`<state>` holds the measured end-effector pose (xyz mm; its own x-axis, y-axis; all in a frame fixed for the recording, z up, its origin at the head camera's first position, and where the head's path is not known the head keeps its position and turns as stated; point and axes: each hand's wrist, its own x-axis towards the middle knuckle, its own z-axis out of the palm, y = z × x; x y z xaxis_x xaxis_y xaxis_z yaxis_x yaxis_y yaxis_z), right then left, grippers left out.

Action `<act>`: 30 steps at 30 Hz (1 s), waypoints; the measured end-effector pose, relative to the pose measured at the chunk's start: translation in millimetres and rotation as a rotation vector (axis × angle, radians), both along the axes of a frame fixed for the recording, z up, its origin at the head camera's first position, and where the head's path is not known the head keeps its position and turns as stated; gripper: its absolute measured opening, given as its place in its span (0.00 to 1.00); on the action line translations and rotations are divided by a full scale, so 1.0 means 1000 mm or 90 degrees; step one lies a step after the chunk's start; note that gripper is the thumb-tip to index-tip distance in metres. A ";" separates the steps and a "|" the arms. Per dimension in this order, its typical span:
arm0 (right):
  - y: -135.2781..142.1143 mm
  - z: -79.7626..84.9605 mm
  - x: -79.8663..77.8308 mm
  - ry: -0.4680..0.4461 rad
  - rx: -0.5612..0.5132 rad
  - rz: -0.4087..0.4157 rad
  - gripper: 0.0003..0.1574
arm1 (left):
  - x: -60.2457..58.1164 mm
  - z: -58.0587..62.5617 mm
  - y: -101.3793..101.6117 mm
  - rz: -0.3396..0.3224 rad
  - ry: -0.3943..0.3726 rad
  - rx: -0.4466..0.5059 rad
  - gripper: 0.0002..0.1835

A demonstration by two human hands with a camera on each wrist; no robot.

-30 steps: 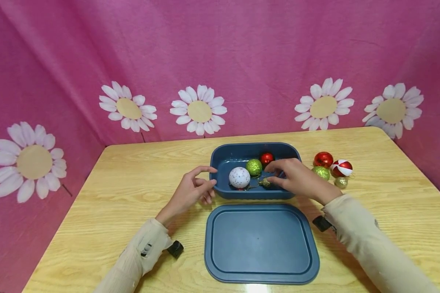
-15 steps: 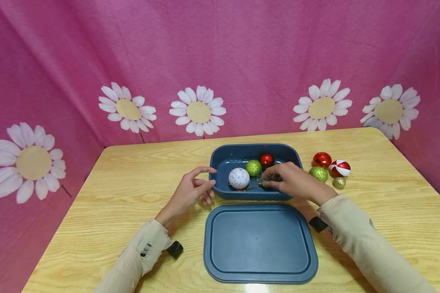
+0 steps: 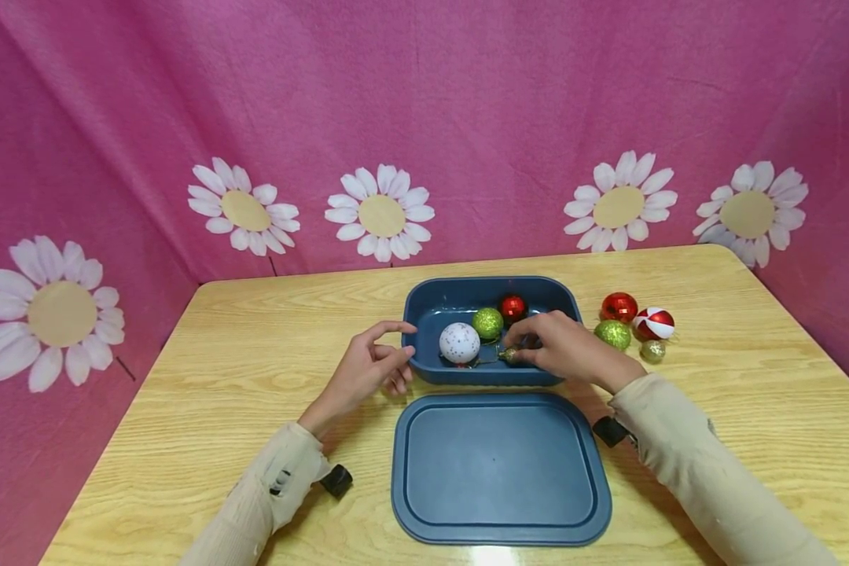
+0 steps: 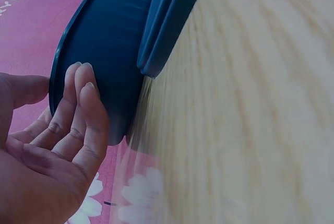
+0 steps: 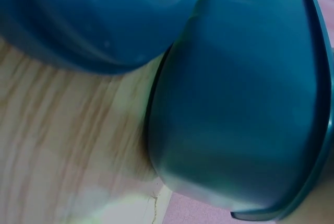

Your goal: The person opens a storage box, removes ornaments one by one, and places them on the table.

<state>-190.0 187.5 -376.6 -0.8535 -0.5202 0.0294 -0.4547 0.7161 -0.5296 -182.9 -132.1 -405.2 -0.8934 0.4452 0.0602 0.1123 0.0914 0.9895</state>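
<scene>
A person's left hand [image 3: 364,365] is at the left end of a blue box [image 3: 488,377], thumb and index finger spread wide at the rim, the other fingers loosely bent outside the wall. The right hand [image 3: 569,346] is inside the box, its grip narrow, fingers bent round a gold ornament [image 3: 508,356] that they mostly hide. Also in the box are a speckled white ball [image 3: 460,343], a green ball [image 3: 487,323] just beyond it and a red ball [image 3: 513,306] near the back wall. A flat lid [image 3: 501,464] lies on the wooden table [image 3: 255,354] in front of the box. To the box's right, close together, lie a second red ball [image 3: 619,307], a second green ball [image 3: 612,335], a red-and-white ball [image 3: 654,323] and a small gold ball [image 3: 653,351]
</scene>
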 end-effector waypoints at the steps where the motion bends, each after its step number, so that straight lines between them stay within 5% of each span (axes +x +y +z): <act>1: 0.000 0.000 0.000 0.000 0.000 -0.001 0.09 | 0.000 0.000 0.000 0.000 0.001 -0.001 0.21; 30: 0.003 0.000 -0.001 0.039 -0.004 -0.016 0.08 | 0.000 -0.001 0.001 -0.004 -0.002 -0.010 0.22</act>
<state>-191.4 190.7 -376.2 -0.8630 -0.4979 0.0852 -0.4680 0.7245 -0.5061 -182.9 -131.3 -406.2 -0.8904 0.4524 0.0509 0.1104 0.1061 0.9882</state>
